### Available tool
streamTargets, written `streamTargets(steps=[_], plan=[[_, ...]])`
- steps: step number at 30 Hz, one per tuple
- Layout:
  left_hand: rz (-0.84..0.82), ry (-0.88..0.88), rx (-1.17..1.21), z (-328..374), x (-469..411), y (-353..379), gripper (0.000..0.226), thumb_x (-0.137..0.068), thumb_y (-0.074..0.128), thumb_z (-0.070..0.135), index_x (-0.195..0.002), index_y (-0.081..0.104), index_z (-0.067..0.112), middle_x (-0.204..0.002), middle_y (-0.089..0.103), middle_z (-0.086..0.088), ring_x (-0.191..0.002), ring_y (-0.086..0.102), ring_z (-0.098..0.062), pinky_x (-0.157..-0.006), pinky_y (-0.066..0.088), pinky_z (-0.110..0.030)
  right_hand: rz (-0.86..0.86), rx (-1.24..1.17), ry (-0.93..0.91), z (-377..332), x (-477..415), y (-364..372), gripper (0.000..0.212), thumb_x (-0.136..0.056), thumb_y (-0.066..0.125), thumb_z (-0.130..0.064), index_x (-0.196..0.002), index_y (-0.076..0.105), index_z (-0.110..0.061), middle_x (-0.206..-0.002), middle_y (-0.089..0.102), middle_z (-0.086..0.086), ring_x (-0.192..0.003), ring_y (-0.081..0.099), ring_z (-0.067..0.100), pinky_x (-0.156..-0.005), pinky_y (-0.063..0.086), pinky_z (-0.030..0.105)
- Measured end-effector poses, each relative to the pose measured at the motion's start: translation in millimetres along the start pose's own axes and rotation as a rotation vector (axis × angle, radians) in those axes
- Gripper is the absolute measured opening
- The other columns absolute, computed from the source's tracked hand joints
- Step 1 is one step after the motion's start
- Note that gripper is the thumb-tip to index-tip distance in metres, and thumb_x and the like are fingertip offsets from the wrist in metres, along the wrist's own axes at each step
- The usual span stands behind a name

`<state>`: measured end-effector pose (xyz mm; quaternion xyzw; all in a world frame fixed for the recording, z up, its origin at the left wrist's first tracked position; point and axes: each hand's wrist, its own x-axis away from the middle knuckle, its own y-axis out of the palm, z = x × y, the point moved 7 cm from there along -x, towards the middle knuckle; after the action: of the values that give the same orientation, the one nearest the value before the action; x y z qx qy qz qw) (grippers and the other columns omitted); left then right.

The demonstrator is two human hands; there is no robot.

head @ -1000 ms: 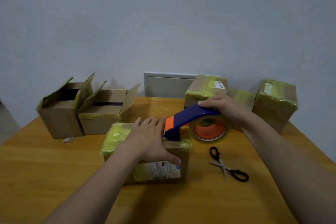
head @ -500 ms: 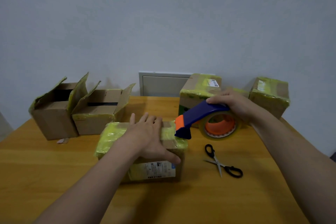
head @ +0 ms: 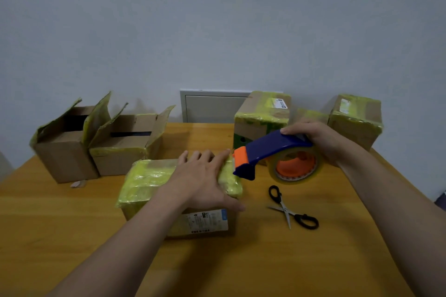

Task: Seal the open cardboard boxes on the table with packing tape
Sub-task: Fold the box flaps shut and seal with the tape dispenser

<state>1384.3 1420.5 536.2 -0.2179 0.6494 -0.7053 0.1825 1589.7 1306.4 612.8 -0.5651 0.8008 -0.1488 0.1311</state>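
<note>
A closed cardboard box with yellow tape over its top sits in the middle of the wooden table. My left hand lies flat on the box's top, fingers spread, thumb over its front edge. My right hand grips a blue and orange tape dispenser holding a clear tape roll. Its orange nose sits at the box's upper right corner. Two open boxes with raised flaps stand at the back left.
Black-handled scissors lie open on the table right of the box. Three taped boxes stand at the back right by the wall. A small scrap lies beside the left open box.
My right hand has drawn the dispenser rightward off the box's top to its right corner. My left hand has stayed pressed on the box.
</note>
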Motion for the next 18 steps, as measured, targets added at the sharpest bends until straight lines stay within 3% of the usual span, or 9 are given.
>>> streamTargets(steps=[3,7,9,14,18], plan=[[-0.002,0.002,-0.016,2,2,0,0.138,-0.051,0.042,0.108,-0.161,-0.008,0.041,-0.159,0.031,0.002,-0.147,0.027,-0.026,-0.126,0.010,-0.057,0.007,-0.021,0.032,11,5,-10,0.043,-0.080,0.072,-0.040,-0.055,0.049,-0.013,-0.062,0.059,0.008,-0.056,0.060,0.017,-0.061,0.051,0.022],[0.015,0.013,-0.024,2,4,0,0.138,-0.051,0.040,0.109,-0.161,-0.008,0.041,-0.158,0.032,0.003,-0.145,0.029,-0.025,-0.126,0.011,-0.057,-0.054,0.042,0.057,15,1,-9,0.053,-0.070,0.073,-0.060,-0.075,0.070,-0.008,-0.070,0.067,0.010,-0.058,0.062,0.017,-0.059,0.050,0.021],[0.028,0.021,-0.027,3,6,0,0.136,-0.052,0.040,0.109,-0.161,-0.009,0.042,-0.156,0.032,0.004,-0.144,0.030,-0.025,-0.126,0.011,-0.056,-0.075,0.094,0.068,12,-2,-7,0.055,-0.062,0.075,-0.066,-0.069,0.070,-0.012,-0.068,0.067,0.008,-0.055,0.061,0.015,-0.057,0.049,0.020],[0.023,0.025,-0.019,1,3,0,0.134,-0.053,0.041,0.108,-0.160,-0.008,0.044,-0.158,0.031,0.005,-0.144,0.030,-0.024,-0.126,0.012,-0.056,-0.134,0.152,0.031,-1,-8,-11,0.054,-0.071,0.075,-0.057,-0.073,0.069,-0.003,-0.072,0.067,0.015,-0.061,0.060,0.020,-0.062,0.049,0.022],[0.019,0.026,-0.018,-1,4,1,0.134,-0.052,0.039,0.109,-0.160,-0.009,0.046,-0.159,0.030,0.005,-0.145,0.029,-0.024,-0.126,0.012,-0.056,-0.156,0.132,0.042,6,-4,-14,0.060,-0.058,0.077,-0.064,-0.070,0.067,-0.007,-0.067,0.065,0.009,-0.055,0.059,0.015,-0.057,0.049,0.016]])
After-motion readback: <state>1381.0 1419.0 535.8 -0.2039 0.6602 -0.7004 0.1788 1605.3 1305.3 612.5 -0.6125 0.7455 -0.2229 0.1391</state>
